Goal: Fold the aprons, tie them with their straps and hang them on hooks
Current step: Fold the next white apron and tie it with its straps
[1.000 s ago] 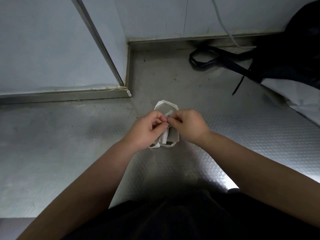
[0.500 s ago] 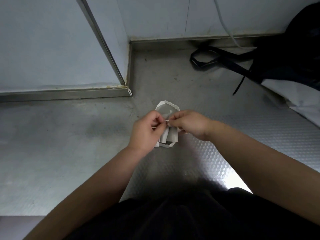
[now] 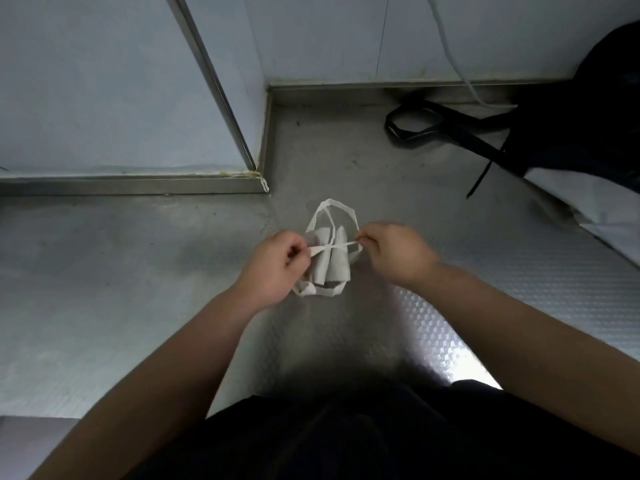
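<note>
White rolled apron (image 3: 330, 259), left hand (image 3: 277, 263) and right hand (image 3: 394, 252) pinching straps (image 3: 343, 244)

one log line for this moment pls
step: tying strap | left hand: pinches strap end | right hand: pinches other end | white apron bundle: rolled, strap across middle

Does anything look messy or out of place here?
Yes: the black apron at far right lies in an unfolded heap, its straps sprawled loose across the steel surface. The rolled white apron being tied looks neat.

White rolled apron (image 3: 331, 261), black apron (image 3: 588, 109), grey embossed diamond-pattern steel table (image 3: 485, 271), pale blue-grey wall (image 3: 86, 81)
</note>
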A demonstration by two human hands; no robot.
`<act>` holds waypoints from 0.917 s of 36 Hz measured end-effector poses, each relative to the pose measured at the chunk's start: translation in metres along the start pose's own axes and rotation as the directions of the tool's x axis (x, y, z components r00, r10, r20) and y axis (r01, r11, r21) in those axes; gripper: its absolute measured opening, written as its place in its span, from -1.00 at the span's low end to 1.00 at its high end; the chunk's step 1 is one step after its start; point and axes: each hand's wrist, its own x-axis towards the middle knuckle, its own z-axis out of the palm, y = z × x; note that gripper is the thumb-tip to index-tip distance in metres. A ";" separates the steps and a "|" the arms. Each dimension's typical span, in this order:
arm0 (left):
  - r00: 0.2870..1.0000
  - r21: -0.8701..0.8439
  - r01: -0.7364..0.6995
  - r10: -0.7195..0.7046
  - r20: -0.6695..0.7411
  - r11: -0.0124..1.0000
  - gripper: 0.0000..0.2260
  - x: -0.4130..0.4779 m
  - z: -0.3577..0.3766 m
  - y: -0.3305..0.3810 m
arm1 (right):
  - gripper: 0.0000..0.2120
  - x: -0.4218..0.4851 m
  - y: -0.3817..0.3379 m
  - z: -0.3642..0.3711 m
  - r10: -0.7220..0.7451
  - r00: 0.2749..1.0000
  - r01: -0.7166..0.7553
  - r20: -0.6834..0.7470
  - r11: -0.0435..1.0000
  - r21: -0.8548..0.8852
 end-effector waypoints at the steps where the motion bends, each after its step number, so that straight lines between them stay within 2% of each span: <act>1: 1.000 -0.001 0.016 -0.016 -0.005 1.000 -0.91 -0.002 -0.001 0.001 | -0.80 0.001 -0.001 0.004 -0.009 1.000 0.009 -0.004 1.000 -0.002; 2: 0.999 0.015 0.035 -0.035 -0.022 0.999 -0.91 -0.004 -0.001 0.002 | -0.80 0.000 -0.002 0.009 0.007 1.000 -0.007 -0.002 0.999 0.031; 4: 0.996 0.000 0.087 -0.087 -0.029 0.996 -0.88 -0.009 0.001 0.006 | -0.81 0.000 -0.006 0.018 0.084 0.996 -0.088 0.028 0.976 0.201; 5: 0.993 -0.032 0.121 -0.121 0.004 0.992 -0.68 -0.011 0.002 0.008 | -0.82 -0.001 -0.008 0.020 0.131 0.988 -0.149 0.077 0.934 0.325; 7: 0.985 -0.076 0.141 -0.133 0.108 0.987 -0.16 -0.014 0.007 0.009 | -0.88 -0.005 -0.013 0.024 0.180 0.960 -0.273 0.213 0.762 0.587; 8: 0.980 -0.044 0.121 -0.113 0.164 0.992 -0.01 -0.014 0.011 0.010 | -0.87 -0.006 -0.016 0.025 0.184 0.944 -0.326 0.274 0.643 0.693; 10: 0.979 0.041 0.062 -0.069 0.190 0.997 0.01 -0.013 0.016 0.012 | -0.84 -0.007 -0.022 0.023 0.164 0.911 -0.412 0.379 0.431 0.803; 11: 0.986 0.078 0.047 -0.059 0.158 0.996 -0.06 -0.012 0.015 0.015 | -0.83 -0.008 -0.025 0.020 0.150 0.903 -0.427 0.402 0.396 0.813; 13: 0.995 0.007 0.074 -0.074 0.072 0.997 -0.20 -0.008 0.013 0.015 | -0.82 -0.007 -0.026 0.015 0.145 0.916 -0.399 0.374 0.404 0.823; 14: 0.992 -0.120 0.126 -0.121 0.044 0.985 -0.28 -0.007 0.010 0.017 | -0.84 -0.007 -0.026 0.010 0.151 0.927 -0.373 0.342 0.430 0.822; 15: 0.981 -0.270 0.193 -0.190 0.038 0.943 -0.36 -0.008 0.008 0.021 | -0.76 -0.008 -0.026 0.004 0.158 0.939 -0.342 0.304 0.472 0.813; 17: 0.952 -0.516 0.273 -0.304 0.025 0.812 -0.42 -0.008 0.002 0.032 | -0.45 -0.010 -0.028 -0.009 0.110 0.968 -0.245 0.225 0.605 0.758; 19: 0.937 -0.658 0.284 -0.347 0.036 0.698 -0.45 -0.004 -0.003 0.043 | -0.26 -0.011 -0.033 -0.019 0.052 0.984 -0.161 0.172 0.679 0.716; 24: 0.939 -0.890 0.211 -0.338 0.069 0.404 -0.43 0.002 -0.023 0.074 | 0.01 -0.004 -0.044 -0.038 -0.038 0.986 -0.086 0.165 0.728 0.681; 27: 0.966 -0.956 0.143 -0.246 0.078 0.256 -0.39 0.001 -0.039 0.091 | -0.04 -0.003 -0.053 -0.052 -0.048 0.984 -0.087 0.169 0.702 0.707; 29: 0.982 -0.959 0.133 -0.163 0.094 0.249 -0.39 0.000 -0.048 0.101 | -0.30 0.000 -0.058 -0.062 -0.096 0.987 -0.028 0.131 0.695 0.718; 30: 0.984 -0.948 0.149 -0.141 0.113 0.280 -0.37 -0.001 -0.052 0.106 | -0.39 0.001 -0.061 -0.067 -0.108 0.987 -0.012 0.117 0.682 0.731; 33: 0.971 -0.900 0.205 -0.199 0.136 0.385 -0.33 0.000 -0.068 0.118 | -0.38 0.006 -0.069 -0.085 -0.154 0.983 0.020 0.098 0.625 0.780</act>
